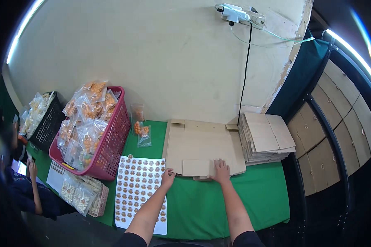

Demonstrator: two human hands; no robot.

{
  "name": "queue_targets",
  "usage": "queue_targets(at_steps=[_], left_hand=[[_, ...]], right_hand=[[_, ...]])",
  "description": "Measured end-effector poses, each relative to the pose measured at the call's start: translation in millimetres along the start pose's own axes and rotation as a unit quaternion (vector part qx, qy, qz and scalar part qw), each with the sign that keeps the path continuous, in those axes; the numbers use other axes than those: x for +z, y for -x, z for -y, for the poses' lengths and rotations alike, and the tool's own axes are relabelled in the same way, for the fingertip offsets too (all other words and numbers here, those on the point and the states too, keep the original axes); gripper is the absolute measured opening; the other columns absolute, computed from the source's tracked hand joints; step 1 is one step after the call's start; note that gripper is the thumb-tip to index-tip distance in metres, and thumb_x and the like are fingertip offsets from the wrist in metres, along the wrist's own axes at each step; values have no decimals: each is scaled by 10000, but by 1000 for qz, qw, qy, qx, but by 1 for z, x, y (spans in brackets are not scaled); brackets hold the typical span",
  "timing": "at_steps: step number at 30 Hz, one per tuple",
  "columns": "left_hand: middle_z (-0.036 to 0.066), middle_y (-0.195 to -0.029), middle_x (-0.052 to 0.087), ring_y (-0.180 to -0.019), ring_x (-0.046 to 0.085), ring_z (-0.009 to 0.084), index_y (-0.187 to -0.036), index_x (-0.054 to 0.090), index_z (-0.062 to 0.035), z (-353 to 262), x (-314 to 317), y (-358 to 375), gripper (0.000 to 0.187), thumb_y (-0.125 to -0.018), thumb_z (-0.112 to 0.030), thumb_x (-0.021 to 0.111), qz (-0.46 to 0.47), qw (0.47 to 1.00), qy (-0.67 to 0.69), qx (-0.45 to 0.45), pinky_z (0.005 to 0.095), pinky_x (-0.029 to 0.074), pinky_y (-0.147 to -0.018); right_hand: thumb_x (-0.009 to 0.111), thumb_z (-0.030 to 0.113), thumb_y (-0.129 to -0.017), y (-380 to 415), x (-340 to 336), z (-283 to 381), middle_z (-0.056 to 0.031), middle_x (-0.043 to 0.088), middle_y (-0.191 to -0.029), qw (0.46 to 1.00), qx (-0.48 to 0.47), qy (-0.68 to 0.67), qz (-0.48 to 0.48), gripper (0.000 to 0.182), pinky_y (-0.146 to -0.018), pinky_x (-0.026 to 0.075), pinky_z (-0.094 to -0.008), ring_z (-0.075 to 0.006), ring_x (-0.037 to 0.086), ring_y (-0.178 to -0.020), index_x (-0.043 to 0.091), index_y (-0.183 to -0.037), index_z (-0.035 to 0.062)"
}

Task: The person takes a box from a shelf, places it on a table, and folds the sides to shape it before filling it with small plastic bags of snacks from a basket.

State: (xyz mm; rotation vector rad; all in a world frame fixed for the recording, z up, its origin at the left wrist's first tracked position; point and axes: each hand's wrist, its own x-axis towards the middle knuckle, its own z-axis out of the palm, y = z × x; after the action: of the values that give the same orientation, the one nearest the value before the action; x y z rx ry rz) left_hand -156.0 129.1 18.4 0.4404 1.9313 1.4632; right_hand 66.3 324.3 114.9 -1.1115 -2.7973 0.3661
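Observation:
A flattened cardboard box (202,144) lies on the green-covered table in front of me, one small flap (196,167) at its near edge. My left hand (167,178) is at the near left corner, fingers closed on the cardboard's edge. Flat on the near edge, right beside the small flap, rests my right hand (221,171) with its fingers spread. A white sheet of round brown stickers (140,189) lies under my left forearm. To the right, a stack of folded cardboard boxes (266,138) stands against the flattened one.
A pink basket (117,127) piled with bagged orange snacks stands left, near two small bags (143,133). Beyond are a black basket (49,125) and a small pink basket (99,201). A person (31,185) holds a phone at far left. Boxes (329,136) fill a right-hand rack.

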Motion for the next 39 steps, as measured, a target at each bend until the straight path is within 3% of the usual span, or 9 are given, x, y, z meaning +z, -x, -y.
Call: queue_targets(at_steps=[6, 10, 12, 21, 23, 24, 26, 36, 39], left_hand=[[190, -1160, 511, -1066, 510, 302, -1328, 276, -63, -5, 10, -17, 673, -765, -174, 626, -118, 992, -25, -27, 375, 397, -909], [211, -1251, 447, -1155, 449, 318, -1317, 301, -21, 1, 8, -28, 669, -771, -213, 638, -130, 989, 53, -39, 369, 365, -957], [209, -1231, 459, -1135, 463, 310, -1282, 344, -12, -5, 10, -26, 640, -761, -217, 655, -157, 987, 22, -19, 365, 377, -943], [128, -1082, 549, -994, 539, 233, -1094, 459, -18, -18, 20, -11, 499, -680, -81, 732, -245, 969, -13, 5, 327, 424, -877], [128, -1082, 550, -992, 541, 235, -1100, 456, -22, -16, 19, -10, 501, -683, -76, 729, -246, 969, -24, 8, 328, 424, -878], [128, -1081, 551, -990, 542, 237, -1106, 452, -26, -16, 20, -6, 504, -686, -71, 726, -248, 968, -35, 11, 329, 425, -879], [135, -1083, 546, -993, 540, 240, -1116, 448, -28, -21, 23, 9, 507, -691, -67, 721, -245, 969, -36, -4, 334, 428, -875], [150, -1129, 497, -1012, 511, 232, -1190, 376, -27, 20, -14, 36, 509, -765, -79, 651, -220, 950, 214, -55, 351, 439, -849], [138, -1135, 490, -1016, 511, 223, -1212, 354, -49, 26, -34, 81, 479, -811, -88, 613, -212, 955, 154, -138, 354, 450, -834]], right_hand=[[786, 397, -549, -14, -49, 0, -93, 457, -1171, 998, 18, 61, -13, 825, -1027, 222, -534, -256, 392, -1170, 442, -1255, 147], [697, 177, -612, 30, -41, 3, -59, 527, -890, 992, -43, 104, -50, 237, -860, 374, -465, -261, 510, -912, 561, -788, 96], [633, 115, -639, 82, -9, 0, -58, 533, -875, 992, -63, 57, -90, 139, -743, 410, -403, -266, 522, -872, 550, -746, 86], [652, 123, -673, 142, 28, -35, -88, 510, -1096, 987, -119, -77, -80, 302, -823, 410, -416, -285, 493, -983, 564, -958, 74], [681, 157, -705, 133, -3, -27, -116, 534, -1080, 945, 120, -21, -303, 363, -847, 420, -396, -277, 524, -977, 549, -1019, 31], [681, 157, -705, 125, 7, -41, -116, 534, -1080, 946, 121, -20, -300, 363, -847, 420, -396, -277, 524, -977, 549, -1019, 31], [691, 204, -739, 106, 32, -73, -154, 570, -1033, 784, 397, -457, -139, 442, -824, 443, -350, -247, 562, -934, 523, -1072, -34], [688, 135, -768, 188, 54, -61, -98, 633, -993, 783, 257, -550, 136, 354, -784, 475, -286, -157, 596, -880, 577, -1061, -30], [672, 274, -785, 229, 56, -45, -88, 622, -1035, 791, 199, -523, 248, 402, -814, 459, -280, -151, 582, -929, 591, -1064, -4]])
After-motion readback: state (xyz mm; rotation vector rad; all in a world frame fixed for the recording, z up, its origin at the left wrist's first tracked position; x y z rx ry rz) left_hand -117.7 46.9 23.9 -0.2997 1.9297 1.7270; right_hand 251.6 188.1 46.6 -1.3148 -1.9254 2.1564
